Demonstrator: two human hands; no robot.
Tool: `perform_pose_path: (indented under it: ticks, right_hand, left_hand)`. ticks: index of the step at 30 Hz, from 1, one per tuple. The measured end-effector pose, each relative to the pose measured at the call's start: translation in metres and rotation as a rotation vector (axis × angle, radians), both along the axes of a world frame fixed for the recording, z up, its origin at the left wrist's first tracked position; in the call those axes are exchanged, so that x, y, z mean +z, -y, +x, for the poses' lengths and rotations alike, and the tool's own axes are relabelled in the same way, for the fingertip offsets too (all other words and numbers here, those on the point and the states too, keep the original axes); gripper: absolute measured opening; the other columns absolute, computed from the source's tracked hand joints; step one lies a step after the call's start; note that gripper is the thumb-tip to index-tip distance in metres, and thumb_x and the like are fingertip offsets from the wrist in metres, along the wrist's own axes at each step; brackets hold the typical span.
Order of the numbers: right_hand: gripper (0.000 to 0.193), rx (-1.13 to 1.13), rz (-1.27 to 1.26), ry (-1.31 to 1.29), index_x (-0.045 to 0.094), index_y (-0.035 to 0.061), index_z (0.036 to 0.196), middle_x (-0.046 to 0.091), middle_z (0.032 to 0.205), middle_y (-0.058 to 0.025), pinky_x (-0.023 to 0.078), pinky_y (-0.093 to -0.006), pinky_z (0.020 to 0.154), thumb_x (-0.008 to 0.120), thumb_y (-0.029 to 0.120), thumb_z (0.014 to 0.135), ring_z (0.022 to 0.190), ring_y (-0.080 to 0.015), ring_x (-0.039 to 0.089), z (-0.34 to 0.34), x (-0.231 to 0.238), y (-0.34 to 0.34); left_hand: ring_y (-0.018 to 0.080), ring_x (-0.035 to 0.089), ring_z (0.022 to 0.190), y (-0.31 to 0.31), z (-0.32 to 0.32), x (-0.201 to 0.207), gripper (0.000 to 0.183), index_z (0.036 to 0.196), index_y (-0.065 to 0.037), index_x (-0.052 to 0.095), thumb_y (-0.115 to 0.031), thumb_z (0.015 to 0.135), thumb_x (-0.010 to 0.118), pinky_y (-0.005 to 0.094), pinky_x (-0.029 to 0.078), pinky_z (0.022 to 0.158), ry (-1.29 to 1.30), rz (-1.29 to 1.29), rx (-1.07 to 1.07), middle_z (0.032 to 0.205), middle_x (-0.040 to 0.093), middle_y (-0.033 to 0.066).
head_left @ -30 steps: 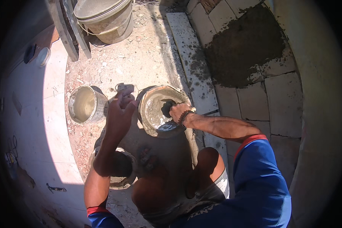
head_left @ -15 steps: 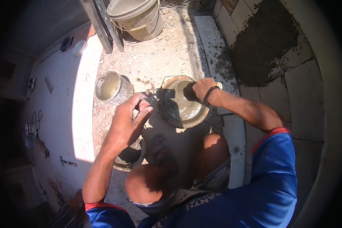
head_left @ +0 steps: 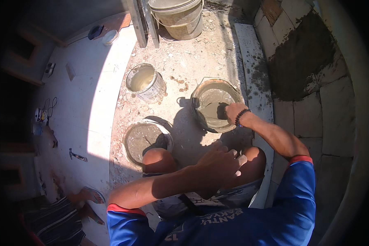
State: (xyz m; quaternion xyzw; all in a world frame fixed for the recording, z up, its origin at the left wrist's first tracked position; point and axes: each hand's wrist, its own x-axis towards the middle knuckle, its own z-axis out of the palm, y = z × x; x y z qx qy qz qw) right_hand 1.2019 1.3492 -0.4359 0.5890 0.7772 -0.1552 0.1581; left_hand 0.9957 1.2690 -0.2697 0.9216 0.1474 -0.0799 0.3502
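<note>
Left hand [head_left: 225, 163]: drawn back from the bucket's side to between the knees [head_left: 256, 158]; loosely curled, nothing seen held; work apparently left one-handed.
Right hand [head_left: 236, 113]: closed round a dark tool [head_left: 222, 110], dipped in mortar [head_left: 213, 97].
Mortar bucket [head_left: 209, 128]: placed at 12 o'clock; grey, wet mix contained.
Pale-liquid bucket [head_left: 153, 93]: set at 11 o'clock.

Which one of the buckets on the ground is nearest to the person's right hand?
The rightmost bucket, holding wet grey mix: the right hand is at its rim, while the other buckets stand farther left.
</note>
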Motion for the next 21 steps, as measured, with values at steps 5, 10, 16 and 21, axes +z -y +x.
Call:
perform_pose_path:
  ticks: [5, 10, 16, 21]
  right_hand:
    - [0.020, -0.092, 0.088, 0.140, 0.069, 0.0025, 0.085, 0.068, 0.078, -0.0204, 0.056, -0.0441, 0.070, 0.057, 0.018, 0.080, 0.079, -0.0357, 0.069, 0.035, -0.014, -0.031]
    - [0.019, -0.194, 0.185, 0.313, 0.066, 0.0031, 0.093, 0.069, 0.084, -0.0182, 0.055, -0.0425, 0.073, 0.054, 0.016, 0.085, 0.081, -0.0347, 0.069, 0.060, 0.063, -0.010]
    - [0.020, -0.277, 0.087, 0.420, 0.071, 0.0052, 0.085, 0.070, 0.084, -0.0190, 0.056, -0.0406, 0.074, 0.059, 0.020, 0.083, 0.083, -0.0336, 0.070, 0.047, 0.066, 0.002]
    - [0.026, -0.330, 0.069, 0.218, 0.068, 0.0051, 0.089, 0.068, 0.084, -0.0206, 0.055, -0.0448, 0.075, 0.062, 0.030, 0.083, 0.084, -0.0361, 0.068, 0.032, 0.000, 0.007]
  left_hand:
    - [0.0330, 0.064, 0.093, 0.032, -0.022, -0.076, 0.038, 0.120, -0.001, 0.054, -0.019, 0.085, 0.059, 0.0516, 0.038, 0.098, 0.069, 0.308, -0.084, 0.099, 0.064, 0.0189]
    - [0.0292, 0.064, 0.091, 0.035, -0.047, -0.054, 0.036, 0.118, 0.001, 0.056, -0.019, 0.088, 0.054, 0.0532, 0.038, 0.097, 0.018, 0.179, -0.351, 0.095, 0.066, 0.0162]
    - [0.0319, 0.064, 0.093, 0.024, -0.052, -0.055, 0.036, 0.116, 0.002, 0.057, -0.018, 0.087, 0.057, 0.0521, 0.039, 0.099, 0.143, 0.282, -0.268, 0.097, 0.066, 0.0196]
    - [0.0316, 0.065, 0.091, 0.018, -0.057, -0.053, 0.034, 0.115, 0.002, 0.058, -0.016, 0.086, 0.056, 0.0519, 0.040, 0.097, 0.113, 0.277, -0.234, 0.096, 0.066, 0.0197]
